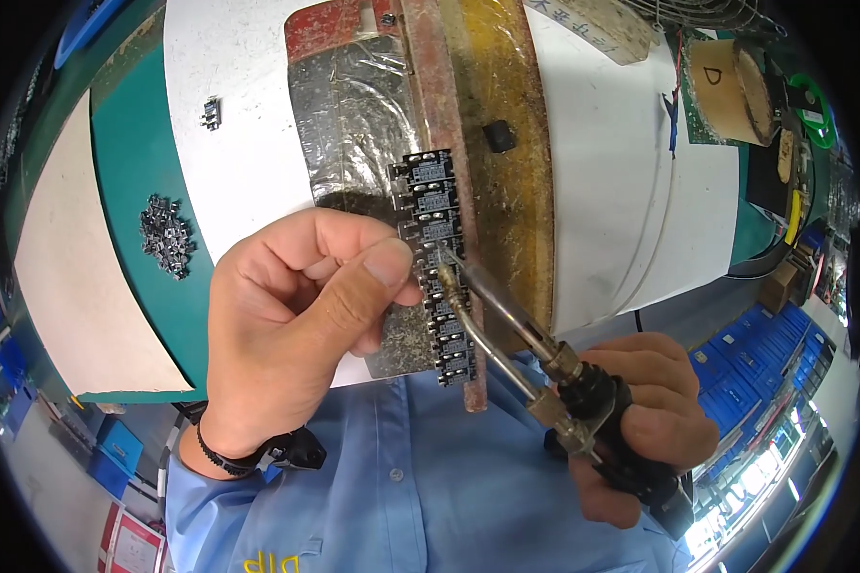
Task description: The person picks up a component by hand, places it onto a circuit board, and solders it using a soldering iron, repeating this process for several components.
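A row of small black components [432,196] stands along a worn reddish rail [444,86] in the middle of the bench. Thumb and forefinger of my left hand [291,301] are pressed together at the row's left side. What they pinch, if anything, is hidden. My right hand [655,420] grips a soldering iron [592,406] with a black body and a thin metal tube beside its barrel. Its tip points up and left, meeting or nearly meeting a component close to my left fingertips; contact is hard to judge.
A pile of small black parts [166,237] lies on a green mat [129,134] at the left. One loose component [210,113] rests on white sheeting. A dark square piece [498,136] sits on the yellowish board. Far right are a cardboard roll [731,91] and a thin cable [674,181].
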`<state>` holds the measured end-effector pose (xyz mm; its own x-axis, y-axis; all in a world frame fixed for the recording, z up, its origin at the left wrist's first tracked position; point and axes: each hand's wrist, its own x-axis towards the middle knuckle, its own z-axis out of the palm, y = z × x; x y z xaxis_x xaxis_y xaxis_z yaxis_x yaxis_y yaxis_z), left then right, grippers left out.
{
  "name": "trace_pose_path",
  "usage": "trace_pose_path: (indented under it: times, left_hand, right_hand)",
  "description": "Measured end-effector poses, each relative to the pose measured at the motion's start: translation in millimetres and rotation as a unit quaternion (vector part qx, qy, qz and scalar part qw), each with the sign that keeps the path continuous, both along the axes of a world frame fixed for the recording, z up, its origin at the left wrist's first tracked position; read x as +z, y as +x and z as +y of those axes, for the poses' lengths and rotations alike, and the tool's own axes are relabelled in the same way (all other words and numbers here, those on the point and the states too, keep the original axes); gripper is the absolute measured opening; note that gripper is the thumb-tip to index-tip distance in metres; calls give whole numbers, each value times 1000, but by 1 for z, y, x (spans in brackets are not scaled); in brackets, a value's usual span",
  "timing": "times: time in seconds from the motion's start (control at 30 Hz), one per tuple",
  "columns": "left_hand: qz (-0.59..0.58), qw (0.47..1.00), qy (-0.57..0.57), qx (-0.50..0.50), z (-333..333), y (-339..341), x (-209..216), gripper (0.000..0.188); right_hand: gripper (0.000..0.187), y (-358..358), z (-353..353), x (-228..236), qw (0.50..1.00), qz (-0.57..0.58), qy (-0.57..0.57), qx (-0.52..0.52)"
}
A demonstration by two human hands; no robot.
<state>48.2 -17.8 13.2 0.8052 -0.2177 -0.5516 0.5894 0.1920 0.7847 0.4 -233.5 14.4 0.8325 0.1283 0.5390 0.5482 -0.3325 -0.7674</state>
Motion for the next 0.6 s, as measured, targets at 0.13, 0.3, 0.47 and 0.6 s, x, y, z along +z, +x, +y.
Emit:
trace_pose_path:
  times: [0.13, 0.3, 0.47, 0.6]
  left_hand:
    - [-3, 1000, -9, -1, 1, 0, -1, 12]
    - [-1, 1000, -10, 4, 0, -1, 0, 11]
    - [-2, 1000, -9, 4, 0, -1, 0, 11]
    - [1, 1000, -5, 2, 1, -1, 0, 11]
  right_hand:
    - [45, -1, 2, 1, 1000, 4, 6, -10]
    - [44, -2, 3, 2, 1000, 1, 15, -24]
    - [44, -1, 2, 3, 1000, -2, 9, -19]
    - [45, -1, 1, 4, 1000, 1, 3, 5]
